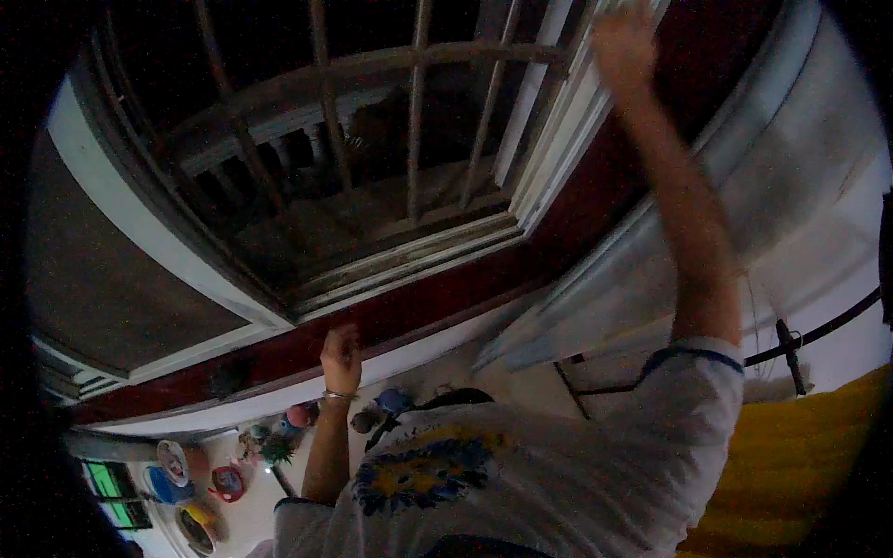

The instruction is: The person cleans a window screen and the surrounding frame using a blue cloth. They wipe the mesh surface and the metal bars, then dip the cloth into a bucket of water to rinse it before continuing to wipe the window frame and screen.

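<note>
My right arm reaches up to the window's white frame [555, 153] at the upper right. My right hand [625, 39] is against or just in front of that frame, smeared by motion, so its fingers cannot be made out. Lower down, my left hand [341, 358] is raised by the dark red window surround [433, 321], its fingers curled in and nothing visible in them. A thin bracelet [337, 396] circles the left wrist. Metal bars [416, 130] cross the window opening, with darkness behind them.
A grey panel [88, 251] fills the left part of the window. Pale curtain-like material [642, 251] hangs at the right, above yellow fabric [800, 456]. At the lower left are a red basket [226, 484], a blue container [167, 485] and a green plant [276, 449].
</note>
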